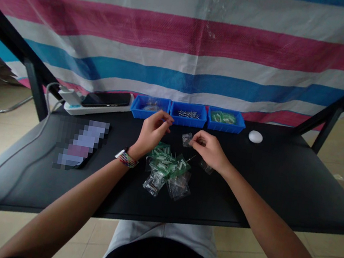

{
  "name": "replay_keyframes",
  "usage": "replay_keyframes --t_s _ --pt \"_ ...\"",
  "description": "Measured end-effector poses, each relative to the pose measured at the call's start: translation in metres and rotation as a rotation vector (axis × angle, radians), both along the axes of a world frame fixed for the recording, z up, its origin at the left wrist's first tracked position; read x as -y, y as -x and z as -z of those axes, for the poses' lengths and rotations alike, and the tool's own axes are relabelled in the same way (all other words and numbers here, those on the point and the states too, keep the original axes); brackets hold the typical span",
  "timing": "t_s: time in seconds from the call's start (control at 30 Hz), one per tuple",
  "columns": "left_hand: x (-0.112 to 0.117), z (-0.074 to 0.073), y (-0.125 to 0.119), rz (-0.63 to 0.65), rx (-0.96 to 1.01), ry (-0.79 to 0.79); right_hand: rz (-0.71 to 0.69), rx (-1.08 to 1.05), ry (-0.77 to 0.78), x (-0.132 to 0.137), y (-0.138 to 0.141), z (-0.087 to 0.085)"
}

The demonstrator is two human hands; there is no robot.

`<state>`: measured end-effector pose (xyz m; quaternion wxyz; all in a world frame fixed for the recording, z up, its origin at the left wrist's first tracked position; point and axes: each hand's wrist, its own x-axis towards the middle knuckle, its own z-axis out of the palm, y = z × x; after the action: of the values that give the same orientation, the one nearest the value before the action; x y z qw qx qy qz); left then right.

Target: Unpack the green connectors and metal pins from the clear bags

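**Both hands raised over a pile of bagged parts**

The left hand (151, 132) is lifted off the black table (281, 187), wrist bent back, its fingertips drawn together in a pinch just before the left blue bin (150, 107). Whether anything sits between them cannot be told. The right hand (210, 149) reaches in from the right, forearm low, and pinches a small clear bag (186, 139) between thumb and forefinger. The bag is held above the pile of bags (167, 170), which lies between both wrists.
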<state>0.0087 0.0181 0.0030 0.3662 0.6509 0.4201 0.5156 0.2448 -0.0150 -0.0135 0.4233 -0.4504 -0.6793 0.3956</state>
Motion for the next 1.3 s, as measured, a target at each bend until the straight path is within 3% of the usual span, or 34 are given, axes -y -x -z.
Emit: replay_keyframes --t_s 0.17,0.33,0.6,0.8,1.03,1.3 --pt "0.010 -0.001 -0.010 0.165 -0.183 -0.014 0.017 -0.336 0.110 0.002 0.006 -0.005" --pt "0.013 -0.003 -0.014 0.346 -0.048 0.162 0.011 -0.448 0.117 0.006 0.011 -0.006" --pt "0.020 0.003 -0.011 0.369 0.011 0.174 -0.037 -0.411 0.139 0.009 0.012 -0.009" --pt "0.025 -0.002 -0.010 0.361 0.062 0.159 -0.035 -0.410 0.097 0.013 0.014 -0.014" --pt "0.026 -0.006 -0.005 0.370 0.032 0.200 0.028 -0.391 -0.045 0.017 0.012 -0.020" --pt "0.031 -0.010 -0.010 0.435 0.072 0.257 0.053 -0.119 -0.416 0.023 0.012 -0.020"
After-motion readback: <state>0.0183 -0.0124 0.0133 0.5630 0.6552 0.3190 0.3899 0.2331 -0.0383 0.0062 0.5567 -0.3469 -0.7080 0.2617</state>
